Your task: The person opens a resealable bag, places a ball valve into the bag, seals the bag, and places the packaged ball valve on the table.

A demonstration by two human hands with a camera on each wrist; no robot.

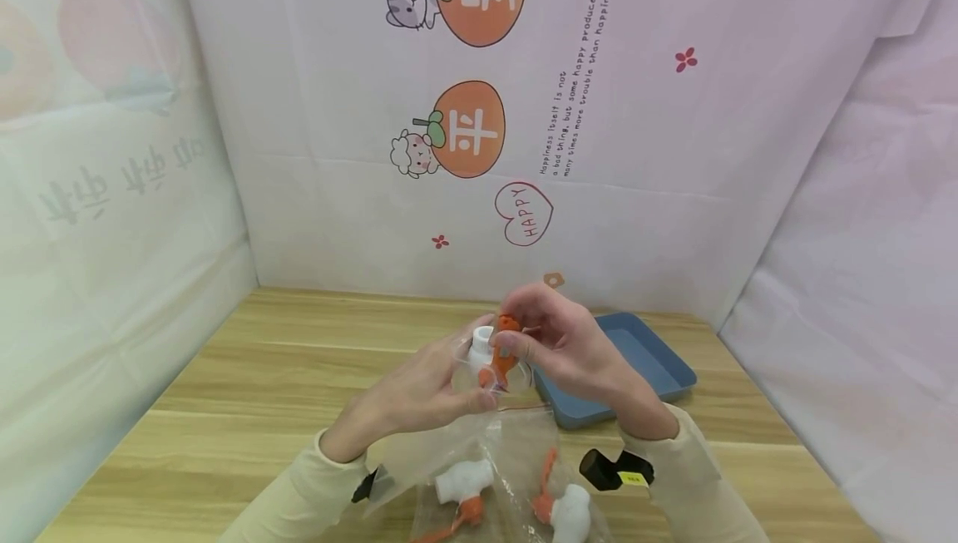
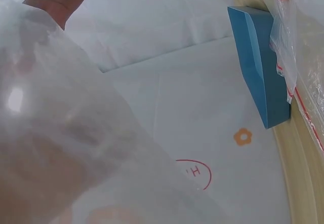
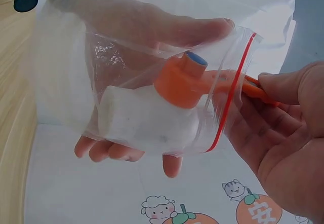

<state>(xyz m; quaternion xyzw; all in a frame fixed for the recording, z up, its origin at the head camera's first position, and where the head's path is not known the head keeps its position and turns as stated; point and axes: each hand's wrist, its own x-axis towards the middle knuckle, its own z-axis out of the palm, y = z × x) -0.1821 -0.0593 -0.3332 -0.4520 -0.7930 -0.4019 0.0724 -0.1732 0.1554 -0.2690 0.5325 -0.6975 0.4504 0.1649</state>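
A white ball valve [image 3: 147,120] with an orange lever handle lies inside a clear zip bag [image 3: 114,57] with a red seal strip. My left hand [image 1: 427,385] holds the bag from the left, thumb on the near side and fingers behind the valve. In the right wrist view, my right hand [image 3: 288,127] pinches the end of the orange handle [image 3: 260,91], which sticks out of the bag's mouth. The valve's white body is still within the bag. The left wrist view is largely covered by blurred clear plastic [image 2: 76,112].
A blue tray [image 1: 572,414] stands on the wooden table [image 1: 187,410], partly behind my right forearm. Near the front, two more valves, one on the left [image 1: 464,481] and one on the right [image 1: 571,514], lie in clear bags. White printed cloth [image 1: 636,219] surrounds the table.
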